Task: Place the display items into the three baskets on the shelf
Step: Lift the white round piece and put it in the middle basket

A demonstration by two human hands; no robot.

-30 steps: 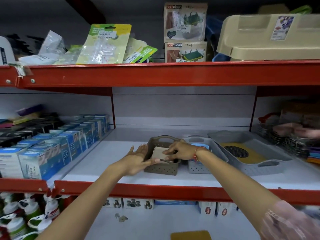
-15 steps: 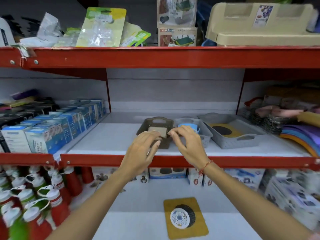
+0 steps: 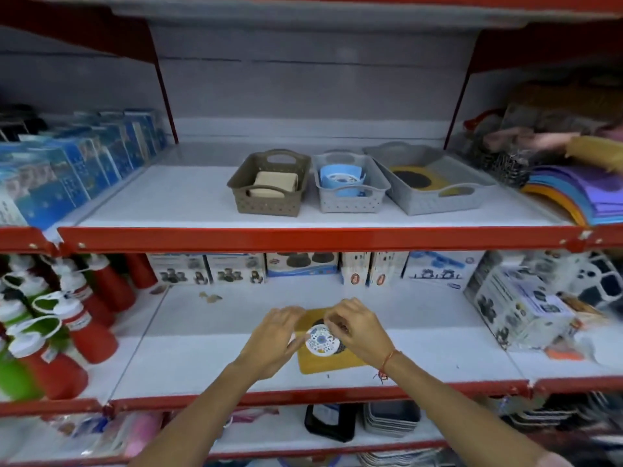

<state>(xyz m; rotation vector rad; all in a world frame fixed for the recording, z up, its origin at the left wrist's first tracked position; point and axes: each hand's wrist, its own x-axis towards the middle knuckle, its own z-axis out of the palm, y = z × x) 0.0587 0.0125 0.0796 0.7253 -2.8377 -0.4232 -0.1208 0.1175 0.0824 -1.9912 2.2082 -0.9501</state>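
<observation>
Three baskets stand in a row on the upper shelf. The brown basket (image 3: 266, 205) holds a beige block (image 3: 273, 184), the small grey basket (image 3: 350, 206) holds a blue round item (image 3: 342, 179), and the large grey basket (image 3: 441, 204) holds a yellow card with a black disc (image 3: 415, 178). On the lower shelf lies another yellow card (image 3: 332, 363) carrying a round white-and-blue disc (image 3: 322, 342). My left hand (image 3: 273, 338) grips the card's left edge. My right hand (image 3: 357, 332) curls over the disc from the right.
Red and green capped bottles (image 3: 91, 332) crowd the lower shelf's left. Printed boxes (image 3: 236, 268) line its back and a box stack (image 3: 515, 308) sits at right. Blue boxes (image 3: 67, 176) and coloured sheets (image 3: 573, 193) flank the baskets. Another person's hand (image 3: 539, 141) reaches in upper right.
Both my hands left the brown basket, dropped to the lower shelf and closed on the yellow card with the round disc. The view tilted downward.
</observation>
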